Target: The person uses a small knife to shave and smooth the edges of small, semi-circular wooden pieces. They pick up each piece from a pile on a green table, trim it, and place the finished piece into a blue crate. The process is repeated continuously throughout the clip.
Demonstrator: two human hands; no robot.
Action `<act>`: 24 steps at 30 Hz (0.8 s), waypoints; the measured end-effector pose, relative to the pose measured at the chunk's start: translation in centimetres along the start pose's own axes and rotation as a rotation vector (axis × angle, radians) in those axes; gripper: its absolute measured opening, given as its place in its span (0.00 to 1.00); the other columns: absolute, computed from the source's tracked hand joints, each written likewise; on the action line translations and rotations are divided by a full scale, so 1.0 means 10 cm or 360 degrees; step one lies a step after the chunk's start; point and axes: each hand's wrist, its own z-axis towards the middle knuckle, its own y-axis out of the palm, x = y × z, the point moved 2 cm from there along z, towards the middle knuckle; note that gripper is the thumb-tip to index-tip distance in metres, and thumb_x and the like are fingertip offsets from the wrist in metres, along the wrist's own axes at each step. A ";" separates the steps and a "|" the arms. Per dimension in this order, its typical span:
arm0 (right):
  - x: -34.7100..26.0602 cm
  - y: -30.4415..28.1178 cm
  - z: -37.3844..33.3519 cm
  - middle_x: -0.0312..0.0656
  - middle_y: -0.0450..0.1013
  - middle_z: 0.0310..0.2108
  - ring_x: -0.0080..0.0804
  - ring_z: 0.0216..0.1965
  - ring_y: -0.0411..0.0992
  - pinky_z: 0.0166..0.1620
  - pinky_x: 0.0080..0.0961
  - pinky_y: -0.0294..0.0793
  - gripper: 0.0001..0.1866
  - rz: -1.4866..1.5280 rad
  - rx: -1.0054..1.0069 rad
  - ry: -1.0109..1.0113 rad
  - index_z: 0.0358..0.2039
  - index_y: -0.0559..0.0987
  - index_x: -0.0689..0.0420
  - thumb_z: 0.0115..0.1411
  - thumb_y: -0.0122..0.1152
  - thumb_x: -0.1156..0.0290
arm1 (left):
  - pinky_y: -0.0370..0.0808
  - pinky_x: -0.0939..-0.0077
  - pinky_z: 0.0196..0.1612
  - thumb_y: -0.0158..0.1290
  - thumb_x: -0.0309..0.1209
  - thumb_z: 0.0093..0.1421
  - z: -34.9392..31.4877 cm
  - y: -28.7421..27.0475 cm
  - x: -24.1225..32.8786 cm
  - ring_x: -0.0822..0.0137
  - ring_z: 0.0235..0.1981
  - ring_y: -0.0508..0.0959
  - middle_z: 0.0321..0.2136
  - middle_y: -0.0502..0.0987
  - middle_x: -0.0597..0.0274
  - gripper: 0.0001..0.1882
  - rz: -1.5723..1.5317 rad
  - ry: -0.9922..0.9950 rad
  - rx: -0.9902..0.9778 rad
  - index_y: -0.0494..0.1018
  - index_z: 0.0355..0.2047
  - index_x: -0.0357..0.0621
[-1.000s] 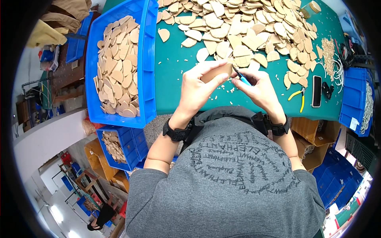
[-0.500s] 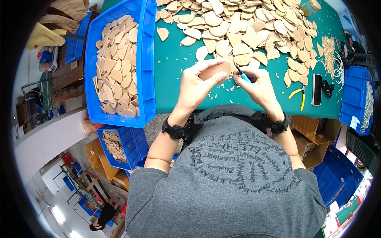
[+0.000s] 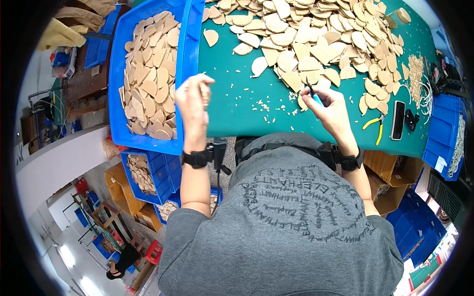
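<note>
My left hand is closed over the right wall of the big blue bin. A tan cardboard piece, seen nearly edge-on, is in its fingers and partly hidden by them. Over the green table, my right hand is wrapped round a small blue-handled tool with a dark, narrow tip pointing away from me. The tip is near the edge of a large pile of flat, rounded cardboard pieces. Many similar pieces fill the bin.
Small scraps are scattered on the green table. To the right lie yellow-handled pliers, a phone and cables. A jar lies at the back right. Lower blue bins stand at the left.
My left hand has moved left with the cardboard piece, from beside the tool to the bin's wall. My right hand has shifted slightly right, still holding the tool.
</note>
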 end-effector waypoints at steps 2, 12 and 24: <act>0.04 -0.03 0.00 0.30 0.72 0.22 0.12 0.24 0.66 0.28 0.12 0.64 0.10 -0.0008 0.0021 -0.0023 0.34 0.80 0.62 0.55 0.62 0.69 | 0.52 0.86 0.15 0.47 0.35 0.64 0.25 -0.48 0.19 0.83 0.11 0.58 0.10 0.62 0.76 0.17 0.0208 0.0297 0.0457 0.76 0.22 0.38; 0.00 -0.02 0.05 0.30 0.73 0.23 0.13 0.25 0.67 0.29 0.13 0.66 0.10 -0.0064 -0.0011 -0.0001 0.34 0.80 0.62 0.55 0.62 0.69 | 0.66 0.61 0.52 0.63 0.37 0.49 0.64 0.61 -1.00 0.50 0.49 0.67 0.43 0.70 0.50 0.24 0.1680 0.0766 -0.0397 0.71 0.46 0.44; 0.09 -0.01 0.04 0.37 0.76 0.26 0.21 0.29 0.72 0.35 0.19 0.71 0.13 -0.0197 -0.0037 -0.0033 0.36 0.80 0.60 0.54 0.63 0.65 | 0.73 0.81 0.35 0.62 0.34 0.52 0.33 0.79 -0.65 0.72 0.39 0.78 0.40 0.79 0.56 0.18 0.0116 -0.0712 -0.0804 0.70 0.40 0.40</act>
